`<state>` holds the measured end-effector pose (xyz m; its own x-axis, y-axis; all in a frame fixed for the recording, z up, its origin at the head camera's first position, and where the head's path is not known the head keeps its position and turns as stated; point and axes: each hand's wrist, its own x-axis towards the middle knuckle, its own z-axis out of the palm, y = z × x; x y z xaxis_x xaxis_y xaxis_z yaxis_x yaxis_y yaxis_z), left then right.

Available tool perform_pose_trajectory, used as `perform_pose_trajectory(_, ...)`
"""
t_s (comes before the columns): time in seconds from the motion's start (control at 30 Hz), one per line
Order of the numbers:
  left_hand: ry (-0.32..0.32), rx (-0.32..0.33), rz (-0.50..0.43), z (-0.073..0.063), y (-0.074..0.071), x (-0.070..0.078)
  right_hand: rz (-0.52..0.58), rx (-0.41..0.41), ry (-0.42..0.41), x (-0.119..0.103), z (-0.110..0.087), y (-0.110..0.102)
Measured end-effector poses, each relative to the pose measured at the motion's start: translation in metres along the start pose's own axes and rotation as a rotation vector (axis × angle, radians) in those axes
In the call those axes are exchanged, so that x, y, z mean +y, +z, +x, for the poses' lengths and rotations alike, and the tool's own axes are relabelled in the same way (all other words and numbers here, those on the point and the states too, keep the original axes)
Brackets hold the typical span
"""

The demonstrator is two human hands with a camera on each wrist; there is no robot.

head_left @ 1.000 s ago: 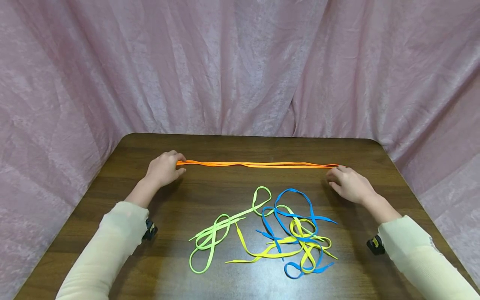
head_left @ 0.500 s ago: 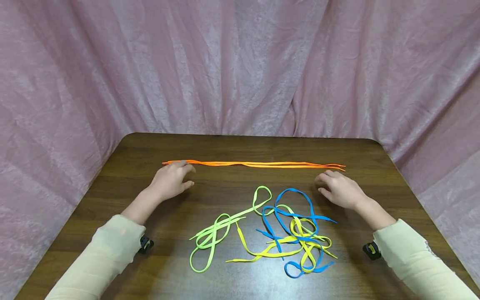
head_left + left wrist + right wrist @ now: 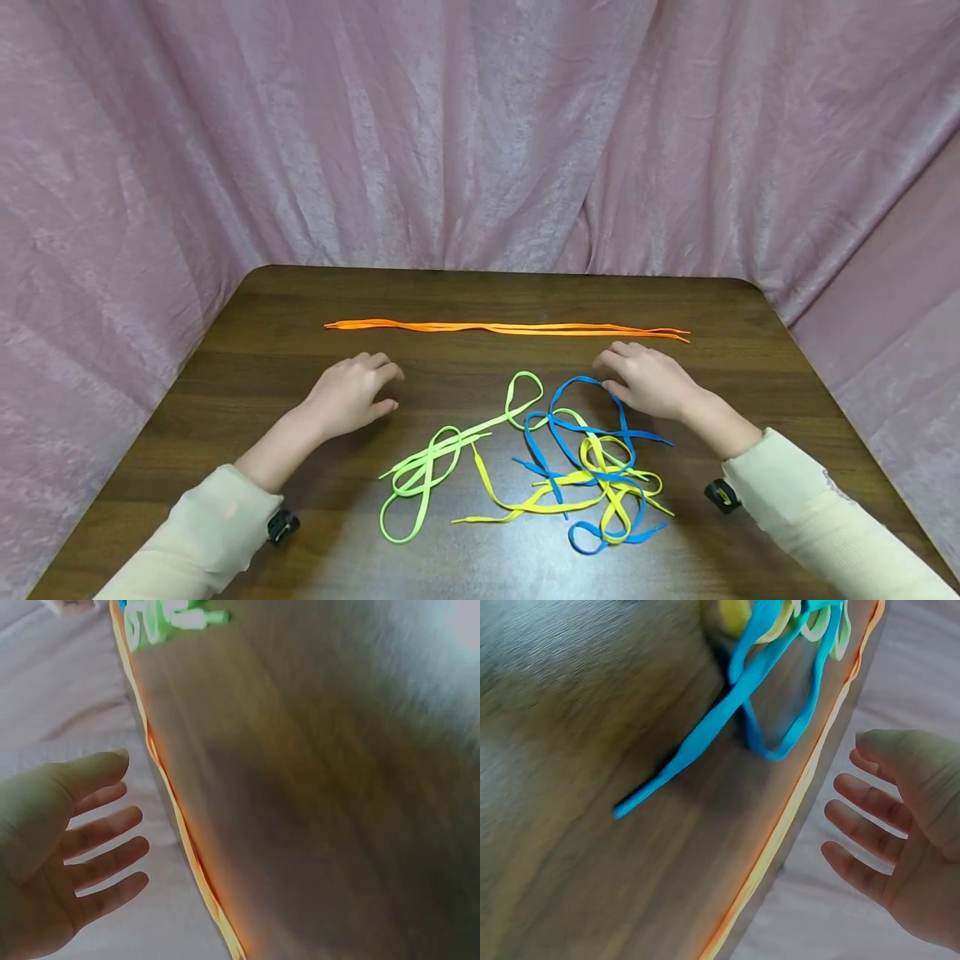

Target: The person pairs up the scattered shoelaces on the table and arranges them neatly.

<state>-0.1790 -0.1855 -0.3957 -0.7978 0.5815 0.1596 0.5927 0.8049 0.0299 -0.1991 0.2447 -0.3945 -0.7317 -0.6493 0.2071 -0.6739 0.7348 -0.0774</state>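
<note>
Orange shoelaces (image 3: 465, 327) lie stretched side by side across the far part of the table, with neither hand on them. My left hand (image 3: 352, 392) hovers in front of their left part, its fingers relaxed and spread, as the left wrist view shows of the same hand (image 3: 67, 847). Above the top loop of a blue shoelace (image 3: 625, 408) hovers my right hand (image 3: 652, 382), loosely curled and holding nothing; the right wrist view shows this hand (image 3: 907, 825) too. A light green shoelace (image 3: 427, 471) and a yellow shoelace (image 3: 551, 508) lie loosely looped, the yellow tangled with the blue.
The brown wooden table (image 3: 300, 292) has rounded far corners. A pink velvet curtain (image 3: 450, 133) hangs behind it and at the sides. Dark wrist cameras sit at my left cuff (image 3: 232, 508) and right cuff (image 3: 780, 475).
Both hands have let go of the ends of the orange shoelaces and moved nearer and inward, the right over the blue shoelace. The laces stay put.
</note>
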Motion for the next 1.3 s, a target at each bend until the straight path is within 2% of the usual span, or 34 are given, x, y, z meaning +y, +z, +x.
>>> perform_pose_trajectory(0.33, 0.065, -0.078, 0.004, -0.013, 0.008, 0.028, -0.013, 0.001, -0.096, -0.019, 0.019, 0.003)
perform_pose_trajectory(0.5, 0.087, -0.107, 0.001, -0.017, 0.013, 0.039, -0.043, -0.028, -0.126, -0.027, 0.026, 0.006)
perform_pose_trajectory(0.67, 0.095, -0.122, -0.012, -0.019, 0.020, 0.044, -0.064, -0.063, -0.153, -0.036, 0.033, 0.009)
perform_pose_trajectory(0.9, 0.100, -0.112, -0.038, -0.019, 0.024, 0.049, -0.059, -0.074, -0.206, -0.047, 0.042, 0.012)
perform_pose_trajectory(1.17, 0.102, -0.092, -0.079, -0.018, 0.028, 0.053, -0.056, -0.110, -0.224, -0.058, 0.049, 0.017)
perform_pose_trajectory(1.3, 0.100, -0.094, -0.080, -0.018, 0.029, 0.054, -0.067, -0.110, -0.267, -0.065, 0.051, 0.022)
